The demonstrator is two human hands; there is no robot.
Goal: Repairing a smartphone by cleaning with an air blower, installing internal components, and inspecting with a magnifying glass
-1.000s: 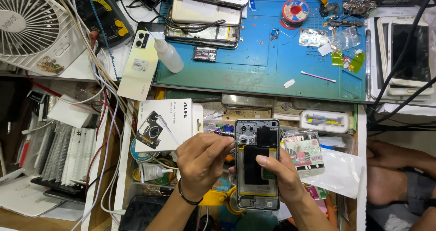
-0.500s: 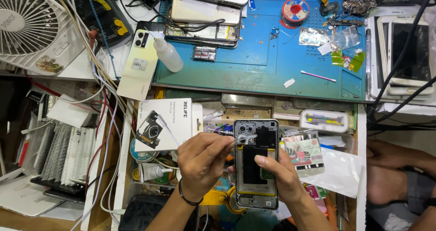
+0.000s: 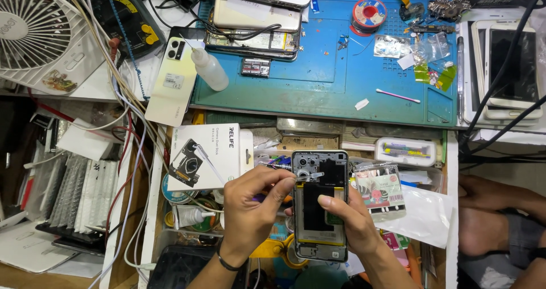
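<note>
An opened phone (image 3: 319,178) with its back off lies upright in front of me, showing a black battery and grey camera housing. My right hand (image 3: 352,223) cradles it from the right, thumb pressed on the battery. My left hand (image 3: 250,209) pinches a thin tool, its tip touching the phone's upper left part near the camera housing. A dark band is on my left wrist.
A blue work mat (image 3: 324,78) lies beyond, with a clear squeeze bottle (image 3: 209,68), solder spool (image 3: 368,13) and another opened phone (image 3: 253,39). A white fan (image 3: 34,33) stands far left. An open drawer below holds a white box (image 3: 207,155), small case (image 3: 408,151) and plastic bags.
The phone and both hands have stayed almost still; my left fingers shifted only slightly at the phone's upper edge.
</note>
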